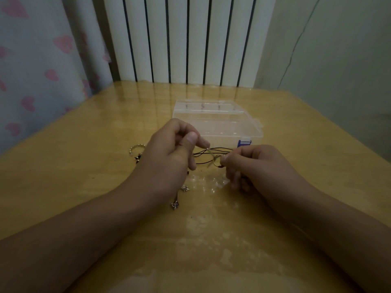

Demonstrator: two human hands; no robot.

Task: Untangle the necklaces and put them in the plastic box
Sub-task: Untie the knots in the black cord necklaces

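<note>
A tangle of thin dark necklace cords point(213, 152) is stretched between my two hands just above the wooden table point(84, 166). My left hand point(169, 149) pinches the cords at their left end between thumb and forefinger. My right hand point(251, 166) pinches them at the right end, near a small metal ring. Small silver star-shaped pendants point(175, 205) hang below my left wrist and touch the table. The clear plastic box point(215, 121) with a blue latch stands right behind my hands, and its lid looks shut.
A gold-coloured ring-shaped piece of jewellery point(136, 149) lies on the table left of my left hand. A white ribbed radiator point(186, 39) stands behind the table's far edge. A heart-patterned curtain point(38, 70) hangs at the left.
</note>
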